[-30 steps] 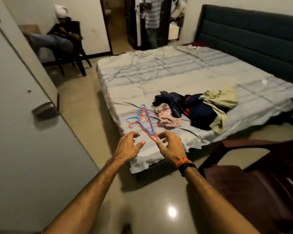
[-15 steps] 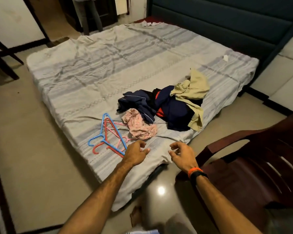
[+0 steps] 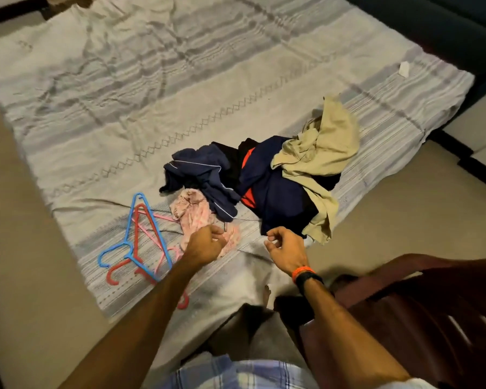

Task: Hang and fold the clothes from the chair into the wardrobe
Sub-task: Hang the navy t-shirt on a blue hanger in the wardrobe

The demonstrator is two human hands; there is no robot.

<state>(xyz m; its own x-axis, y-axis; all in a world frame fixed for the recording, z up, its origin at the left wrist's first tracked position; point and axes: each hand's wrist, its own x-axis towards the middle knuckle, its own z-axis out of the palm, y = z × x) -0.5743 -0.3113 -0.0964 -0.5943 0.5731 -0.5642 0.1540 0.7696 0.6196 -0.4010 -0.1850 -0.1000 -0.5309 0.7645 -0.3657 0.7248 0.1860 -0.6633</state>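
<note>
Pink crumpled cotton garment (image 3: pixel 197 217) lies on the striped grey bedsheet (image 3: pixel 152 108) beside plastic hangers (image 3: pixel 141 240). Left hand (image 3: pixel 205 244) hovers over it, fingers loosely curled, empty; right hand (image 3: pixel 286 249) likewise empty. Best grip: pinch both shoulders, then lift and shake flat.

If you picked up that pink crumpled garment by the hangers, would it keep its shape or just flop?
The pink garment would probably flop and hang down: it lies bunched in soft wrinkles on the bed sheet. It looks thin, so likely light. One edge sits under the navy garment, which may drag slightly.
</note>
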